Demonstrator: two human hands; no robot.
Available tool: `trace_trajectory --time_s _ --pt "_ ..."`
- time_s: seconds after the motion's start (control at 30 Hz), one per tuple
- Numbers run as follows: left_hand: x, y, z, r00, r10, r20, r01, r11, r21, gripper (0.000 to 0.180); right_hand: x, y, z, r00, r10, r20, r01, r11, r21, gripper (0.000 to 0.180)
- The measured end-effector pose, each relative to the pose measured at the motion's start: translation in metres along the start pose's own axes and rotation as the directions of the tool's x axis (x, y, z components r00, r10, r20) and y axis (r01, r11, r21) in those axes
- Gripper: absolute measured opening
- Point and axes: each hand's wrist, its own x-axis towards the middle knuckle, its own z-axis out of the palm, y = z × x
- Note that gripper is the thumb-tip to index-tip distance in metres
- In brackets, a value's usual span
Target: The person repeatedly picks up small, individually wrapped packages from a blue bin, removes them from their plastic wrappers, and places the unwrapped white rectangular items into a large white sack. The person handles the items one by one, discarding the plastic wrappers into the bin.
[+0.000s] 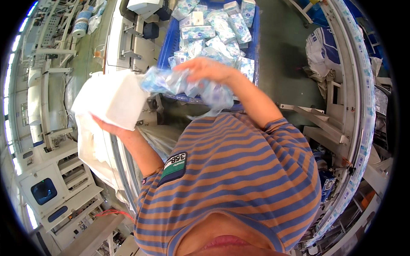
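Note:
A thick white stack of tissues (124, 99) rests in my left hand (109, 126), whose fingers curl round its lower side. My right hand (209, 70) grips a crumpled, clear and blue printed plastic wrapper (164, 82), which trails down toward my shirt and is smeared by motion. The wrapper's left end meets the upper right edge of the stack; whether they touch I cannot tell. Just beyond my right hand stands a blue crate (165, 53) heaped with blue and white tissue packs (198, 32).
Left of the crate runs a pale machine bench (143, 53) with metal brackets. White sheeting (92, 149) hangs below the stack. On the right, a conveyor (363, 128) carries a line of printed packs. A white and blue sack (322, 51) lies beside it.

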Motion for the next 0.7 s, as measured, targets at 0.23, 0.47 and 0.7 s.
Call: trace_trajectory --time_s 0.23,0.47,0.7 --pt "-0.031 0.025 0.06 0.754 0.657 0.001 -0.605 0.693 0.393 0.066 0.01 -0.001 -0.065 0.684 -0.064 -0.727 -0.418 0.782 -0.463 0.061" --pt "-0.017 -0.013 0.035 0.031 -0.023 0.999 -0.988 -0.154 0.027 0.031 0.051 -0.032 0.069 0.979 -0.19 0.073 0.099 0.758 0.644 0.07" --pt "-0.039 0.016 0.031 0.637 -0.363 0.68 -0.704 0.086 0.705 0.083 0.086 0.005 0.07 0.955 -0.091 -0.283 0.206 0.888 0.41 0.08"
